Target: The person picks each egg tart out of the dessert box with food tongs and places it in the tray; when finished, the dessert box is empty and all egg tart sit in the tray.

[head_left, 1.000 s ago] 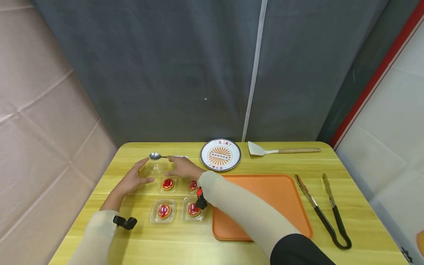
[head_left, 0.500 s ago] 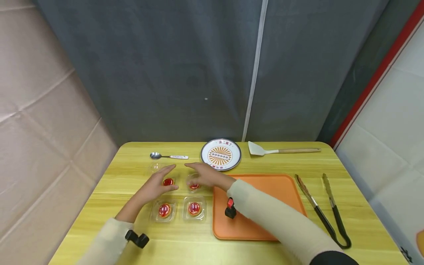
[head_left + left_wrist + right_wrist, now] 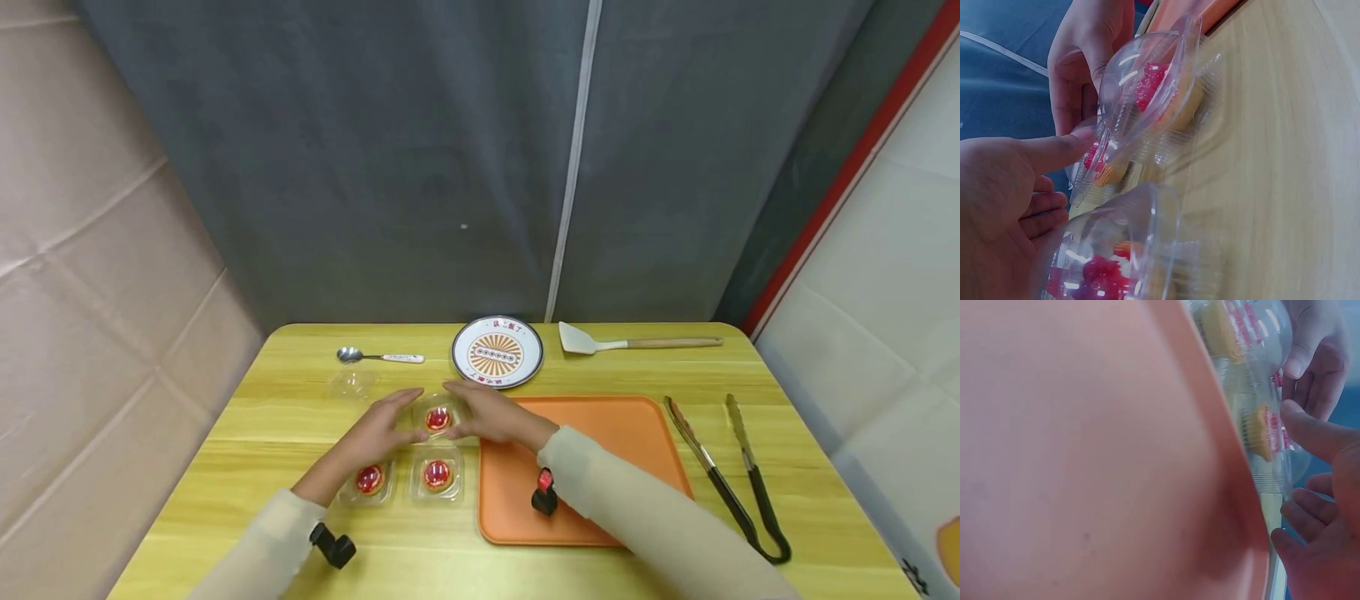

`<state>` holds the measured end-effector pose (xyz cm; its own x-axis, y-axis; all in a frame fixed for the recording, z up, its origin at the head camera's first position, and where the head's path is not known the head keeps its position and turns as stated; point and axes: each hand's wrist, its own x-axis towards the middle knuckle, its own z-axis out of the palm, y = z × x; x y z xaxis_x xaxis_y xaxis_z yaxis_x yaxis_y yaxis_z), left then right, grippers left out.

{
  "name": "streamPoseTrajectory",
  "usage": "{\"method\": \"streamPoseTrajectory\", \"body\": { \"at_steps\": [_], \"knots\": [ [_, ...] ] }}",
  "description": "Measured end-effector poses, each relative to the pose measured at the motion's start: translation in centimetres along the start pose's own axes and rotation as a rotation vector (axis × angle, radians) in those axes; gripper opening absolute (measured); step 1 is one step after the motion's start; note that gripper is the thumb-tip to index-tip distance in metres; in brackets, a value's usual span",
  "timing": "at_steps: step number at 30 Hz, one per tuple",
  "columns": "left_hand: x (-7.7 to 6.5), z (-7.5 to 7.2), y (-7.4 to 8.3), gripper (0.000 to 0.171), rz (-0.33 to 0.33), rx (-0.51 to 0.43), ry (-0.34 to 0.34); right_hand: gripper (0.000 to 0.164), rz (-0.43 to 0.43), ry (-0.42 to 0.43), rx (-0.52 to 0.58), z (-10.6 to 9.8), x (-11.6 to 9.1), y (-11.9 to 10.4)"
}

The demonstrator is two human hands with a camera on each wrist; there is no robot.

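A clear plastic box holding a red-topped tart [image 3: 438, 418] stands between my two hands, near the tray's far left corner. On its left side is my left hand [image 3: 377, 431], thumb and fingers spread. My right hand [image 3: 491, 414] reaches in from the other side with fingers extended. In the left wrist view the left thumb [image 3: 1063, 149] overlaps the clear lid; whether it presses on it I cannot tell. Nearer the front, two more boxed tarts sit: one at the right [image 3: 437, 475], another at the left [image 3: 370, 479], partly behind my left wrist.
An orange tray [image 3: 592, 533] lies right of the boxes. Behind are a spoon [image 3: 381, 357], a faint clear plastic piece [image 3: 352, 383], a patterned plate [image 3: 497, 352] and a white spatula [image 3: 637, 342]. Black-handled tongs [image 3: 731, 479] lie at the right.
Both hands have moved from the far left, by the clear plastic piece, rightward to the far right tart box. My left hand now covers the spot where another boxed tart showed.
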<state>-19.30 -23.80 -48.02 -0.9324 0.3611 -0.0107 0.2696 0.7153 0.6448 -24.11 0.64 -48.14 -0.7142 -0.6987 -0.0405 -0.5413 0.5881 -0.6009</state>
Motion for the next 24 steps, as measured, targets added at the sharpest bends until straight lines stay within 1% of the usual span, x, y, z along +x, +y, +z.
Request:
{"method": "streamPoseTrajectory", "body": {
  "at_steps": [4,8,12,15,18,24],
  "knots": [
    [0.0,0.2,-0.2,0.079,-0.013,0.036,0.004,0.084,0.027,0.024,0.012,0.4,-0.1,0.1],
    [-0.1,0.2,-0.1,0.079,-0.023,0.056,-0.004,0.083,0.038,0.067,0.011,0.9,-0.2,0.3],
    [0.1,0.3,-0.1,0.079,0.0,0.138,-0.004,0.083,0.024,0.123,-0.001,1.5,-0.2,0.6],
    [0.3,0.3,-0.1,0.081,0.013,0.188,-0.001,0.083,0.013,0.143,-0.008,1.7,-0.2,0.8],
    [0.4,0.3,-0.2,0.085,0.005,0.183,-0.002,0.083,0.011,0.143,-0.015,1.8,-0.2,0.8],
    [0.8,0.4,-0.8,0.092,-0.003,0.117,-0.019,0.082,0.021,0.139,-0.025,1.8,-0.3,0.8]
  ]
}}
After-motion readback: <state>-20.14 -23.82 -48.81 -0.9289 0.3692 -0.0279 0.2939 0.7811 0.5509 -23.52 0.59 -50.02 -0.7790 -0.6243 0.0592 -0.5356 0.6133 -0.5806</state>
